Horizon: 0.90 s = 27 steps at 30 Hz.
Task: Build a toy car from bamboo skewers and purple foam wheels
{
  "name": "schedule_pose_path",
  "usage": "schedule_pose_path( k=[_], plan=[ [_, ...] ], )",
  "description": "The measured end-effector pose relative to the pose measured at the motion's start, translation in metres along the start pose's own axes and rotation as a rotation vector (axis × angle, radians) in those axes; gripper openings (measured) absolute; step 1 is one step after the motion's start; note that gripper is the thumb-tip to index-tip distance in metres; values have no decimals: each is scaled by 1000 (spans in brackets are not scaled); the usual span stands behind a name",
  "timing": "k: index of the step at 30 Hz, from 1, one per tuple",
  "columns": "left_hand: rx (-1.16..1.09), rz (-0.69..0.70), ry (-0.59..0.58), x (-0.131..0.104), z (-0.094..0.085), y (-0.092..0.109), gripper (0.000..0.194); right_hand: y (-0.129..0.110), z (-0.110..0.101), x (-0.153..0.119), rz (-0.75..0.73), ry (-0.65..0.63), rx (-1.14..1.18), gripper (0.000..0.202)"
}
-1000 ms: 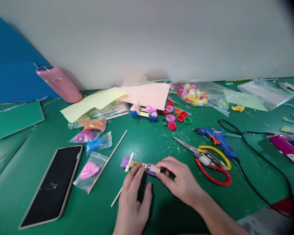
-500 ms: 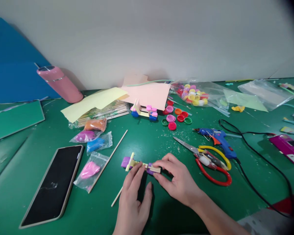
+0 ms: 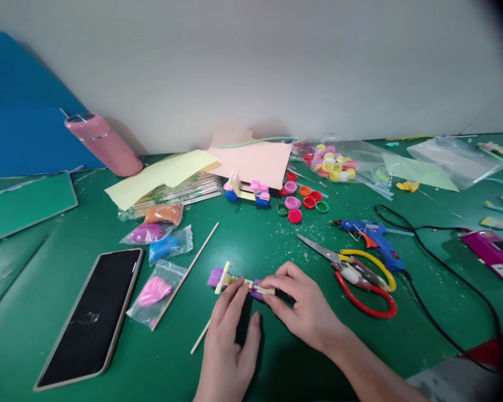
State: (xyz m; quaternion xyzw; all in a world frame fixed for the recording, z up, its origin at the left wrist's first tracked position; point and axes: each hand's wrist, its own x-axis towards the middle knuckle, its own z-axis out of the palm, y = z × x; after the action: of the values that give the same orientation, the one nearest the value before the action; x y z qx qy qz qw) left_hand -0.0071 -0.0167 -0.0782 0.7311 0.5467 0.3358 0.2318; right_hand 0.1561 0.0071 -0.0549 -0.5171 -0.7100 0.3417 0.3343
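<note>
A small stick model [image 3: 223, 279] with purple pieces and a pale upright cross-piece lies on the green table in front of me. My left hand [image 3: 231, 338] rests its fingertips on the middle of the model, its thumb held apart. At the right end, my right hand [image 3: 304, 307] pinches the short wooden sticks [image 3: 268, 291] over the purple piece between thumb and fingers. One thin wooden stick [image 3: 199, 337] is partly hidden by my left hand. A longer stick [image 3: 186, 274] lies across a bag of pink clay [image 3: 154, 291].
A phone [image 3: 91, 318] lies at left, near bagged clay [image 3: 163, 213]. Behind are a pink bottle [image 3: 104, 145], paper sheets [image 3: 251, 159], a blue-wheeled model [image 3: 247, 192] and bottle caps [image 3: 294, 216]. Scissors [image 3: 366, 285], a glue gun [image 3: 371, 237] and its cord [image 3: 444, 271] lie right.
The short sticks under my right fingers have shifted slightly and look closer together. My left hand is almost unmoved.
</note>
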Motion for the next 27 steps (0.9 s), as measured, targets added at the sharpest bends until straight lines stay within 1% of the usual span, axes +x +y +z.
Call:
schedule_pose_path(
  k=[21, 27],
  plan=[
    [-13, -5, -17, 1, -1, 1, 39, -3, -3, 1, 13, -21, 5, 19],
    [-1, 2, -6, 2, -1, 1, 40, -4, -3, 0, 26, -37, -13, 23]
  ],
)
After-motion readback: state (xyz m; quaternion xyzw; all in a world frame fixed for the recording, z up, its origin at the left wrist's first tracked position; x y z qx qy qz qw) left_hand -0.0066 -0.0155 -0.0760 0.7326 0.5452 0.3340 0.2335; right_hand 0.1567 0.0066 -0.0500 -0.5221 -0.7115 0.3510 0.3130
